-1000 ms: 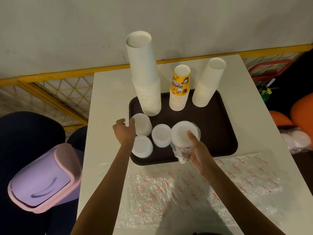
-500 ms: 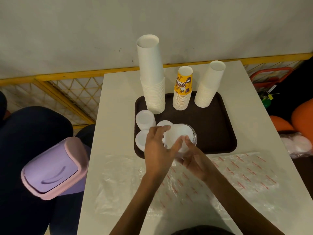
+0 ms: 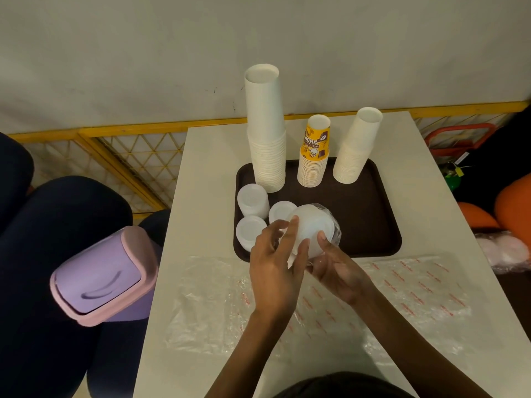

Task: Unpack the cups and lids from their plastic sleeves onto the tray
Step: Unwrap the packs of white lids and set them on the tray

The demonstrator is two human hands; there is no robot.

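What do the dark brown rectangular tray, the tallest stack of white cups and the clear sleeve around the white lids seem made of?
The dark brown rectangular tray looks like hard plastic, matte, with a moulded raised rim. The tallest stack of white cups is likely paper: matte, thin rims showing as fine rings. The clear sleeve is thin plastic film, glossy, crinkled, see-through.

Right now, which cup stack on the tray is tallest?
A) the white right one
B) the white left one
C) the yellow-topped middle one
B: the left white stack rises above the yellow-topped stack and the right white stack.
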